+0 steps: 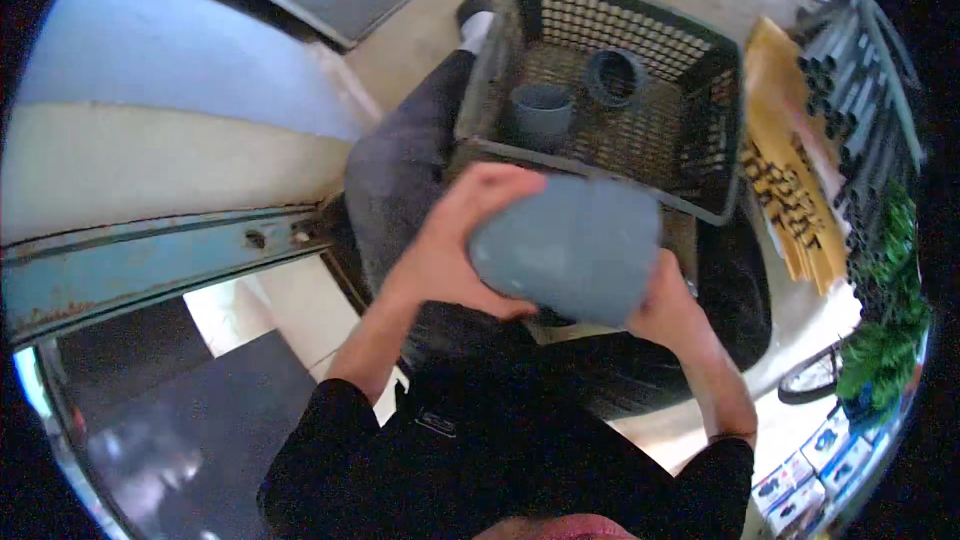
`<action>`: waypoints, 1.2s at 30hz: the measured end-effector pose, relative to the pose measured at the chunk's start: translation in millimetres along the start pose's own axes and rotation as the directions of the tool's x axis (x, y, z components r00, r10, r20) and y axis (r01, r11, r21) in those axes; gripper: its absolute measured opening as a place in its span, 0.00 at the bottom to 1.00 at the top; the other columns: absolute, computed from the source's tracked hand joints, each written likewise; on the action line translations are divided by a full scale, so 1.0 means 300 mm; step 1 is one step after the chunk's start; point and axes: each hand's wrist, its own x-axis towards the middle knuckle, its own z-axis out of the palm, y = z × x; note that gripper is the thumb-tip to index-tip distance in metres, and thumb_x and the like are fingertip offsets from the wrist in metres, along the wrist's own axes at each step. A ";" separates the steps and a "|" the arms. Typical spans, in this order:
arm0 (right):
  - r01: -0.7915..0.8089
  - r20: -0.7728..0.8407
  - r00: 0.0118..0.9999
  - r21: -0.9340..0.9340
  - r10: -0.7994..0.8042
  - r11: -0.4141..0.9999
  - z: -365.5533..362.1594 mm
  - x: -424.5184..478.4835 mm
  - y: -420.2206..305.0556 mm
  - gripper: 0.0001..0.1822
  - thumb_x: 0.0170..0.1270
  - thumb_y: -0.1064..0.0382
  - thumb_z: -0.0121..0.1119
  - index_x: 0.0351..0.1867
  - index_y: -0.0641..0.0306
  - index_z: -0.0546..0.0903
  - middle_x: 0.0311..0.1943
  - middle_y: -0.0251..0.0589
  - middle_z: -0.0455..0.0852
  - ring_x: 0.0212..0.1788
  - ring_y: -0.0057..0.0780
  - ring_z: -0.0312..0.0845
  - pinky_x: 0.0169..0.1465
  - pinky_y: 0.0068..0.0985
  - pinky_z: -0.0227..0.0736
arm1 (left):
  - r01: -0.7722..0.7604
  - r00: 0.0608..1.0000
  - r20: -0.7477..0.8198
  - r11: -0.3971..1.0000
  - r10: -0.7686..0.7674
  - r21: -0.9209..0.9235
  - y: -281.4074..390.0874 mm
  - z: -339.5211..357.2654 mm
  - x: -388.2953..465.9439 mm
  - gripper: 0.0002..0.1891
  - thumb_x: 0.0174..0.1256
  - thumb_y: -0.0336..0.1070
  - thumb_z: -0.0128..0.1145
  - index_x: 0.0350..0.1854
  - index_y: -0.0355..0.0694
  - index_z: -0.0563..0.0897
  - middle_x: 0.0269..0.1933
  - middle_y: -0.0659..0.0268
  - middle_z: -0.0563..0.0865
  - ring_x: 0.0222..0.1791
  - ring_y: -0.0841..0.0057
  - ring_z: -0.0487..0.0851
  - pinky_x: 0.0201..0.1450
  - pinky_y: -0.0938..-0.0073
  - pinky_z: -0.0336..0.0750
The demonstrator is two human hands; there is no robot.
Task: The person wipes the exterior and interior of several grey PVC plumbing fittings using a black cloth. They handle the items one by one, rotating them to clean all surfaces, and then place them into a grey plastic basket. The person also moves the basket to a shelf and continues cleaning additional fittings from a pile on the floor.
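Note:
A blue-grey pipe fitting (566,247), apparently plastic and somewhat blurred, is held level in front of my chest. My left hand (450,247) wraps around its left end, thumb above and fingers beneath. At the lower right, my right hand (669,304) grips the other end, its fingertips hidden behind the piece. Just beyond my hands, a dark plastic crate (484,90) with lattice sides stands tilted in the view. Inside it are two grey round fittings: one fitting (543,111) rests upright, and another fitting (616,78) shows its open end.
To the left is a worn blue metal beam (165,251) beside a pale panel (165,146). Brown cardboard (787,157) bearing writing lies right of the crate. Farther right are stacked grey pipes (855,60), green leaves (877,360), a bicycle wheel (810,382) and several boxes (795,495).

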 end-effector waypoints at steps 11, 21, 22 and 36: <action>0.051 0.150 0.986 0.173 -0.077 0.984 -0.207 0.282 -0.068 0.21 0.58 0.72 0.72 0.55 0.61 0.87 0.59 0.45 0.87 0.57 0.43 0.87 0.62 0.31 0.81 | 0.163 0.971 -0.206 0.965 -0.121 0.206 -0.004 -0.152 -0.025 0.58 0.25 0.47 0.87 0.72 0.41 0.78 0.66 0.53 0.79 0.65 0.55 0.81 0.70 0.57 0.74; -0.083 0.151 0.988 0.306 0.038 0.948 -0.410 0.198 0.129 0.23 0.45 0.71 0.69 0.48 0.68 0.83 0.45 0.53 0.86 0.49 0.51 0.84 0.54 0.39 0.78 | 0.299 0.442 -0.772 0.886 -0.457 -0.354 -0.097 -0.325 0.018 0.55 0.48 0.42 0.82 0.80 0.38 0.63 0.69 0.55 0.77 0.67 0.61 0.79 0.70 0.55 0.74; -0.105 0.260 0.965 0.344 0.013 0.933 -0.409 0.217 0.145 0.23 0.45 0.71 0.68 0.48 0.68 0.83 0.45 0.53 0.86 0.49 0.51 0.84 0.54 0.40 0.78 | 0.241 0.362 -0.779 0.858 -0.512 -0.453 -0.120 -0.327 0.022 0.53 0.51 0.39 0.80 0.80 0.39 0.62 0.69 0.55 0.77 0.67 0.61 0.78 0.70 0.54 0.74; -0.097 0.255 0.966 0.159 0.054 0.982 -0.405 0.236 0.192 0.21 0.55 0.66 0.63 0.50 0.74 0.82 0.35 0.60 0.84 0.41 0.57 0.84 0.49 0.41 0.79 | 0.454 0.103 -0.027 0.071 -0.994 -0.888 -0.038 0.256 -0.236 0.47 0.65 0.67 0.66 0.78 0.47 0.60 0.73 0.57 0.73 0.73 0.57 0.73 0.70 0.47 0.72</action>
